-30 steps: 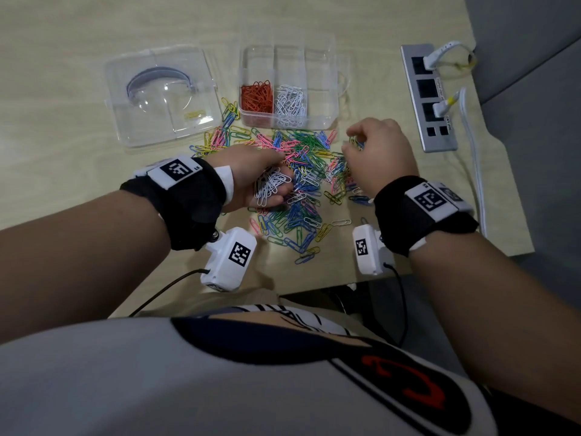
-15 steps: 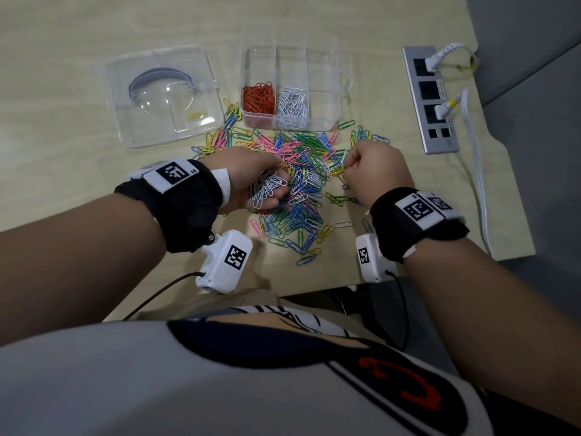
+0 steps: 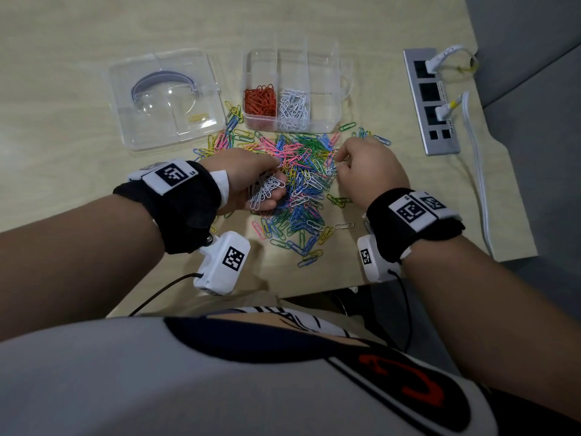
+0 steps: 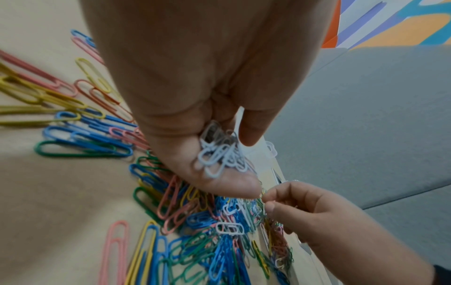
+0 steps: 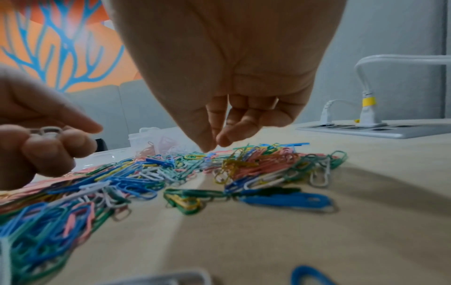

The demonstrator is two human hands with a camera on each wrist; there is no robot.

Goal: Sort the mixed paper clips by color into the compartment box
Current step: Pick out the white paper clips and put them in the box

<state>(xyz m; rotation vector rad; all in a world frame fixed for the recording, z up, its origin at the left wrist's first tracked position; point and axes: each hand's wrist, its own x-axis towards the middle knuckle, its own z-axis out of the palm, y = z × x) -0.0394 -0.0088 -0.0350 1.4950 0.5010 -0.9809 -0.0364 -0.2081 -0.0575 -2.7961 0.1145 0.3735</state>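
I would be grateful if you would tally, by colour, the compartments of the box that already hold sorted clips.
Compartments with red clips: 1
Compartments with white clips: 1
Total filled compartments in the compartment box: 2

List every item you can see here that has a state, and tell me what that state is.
Compartment box: open, red and white clips in two front compartments.
Lid: off, lying left of the box.
Mixed clip pile: loose on the table, unsorted.
Left hand: holds a bunch of white clips.
Right hand: fingertips pinched over the pile; what they hold is unclear.
Power strip: two plugs inserted.
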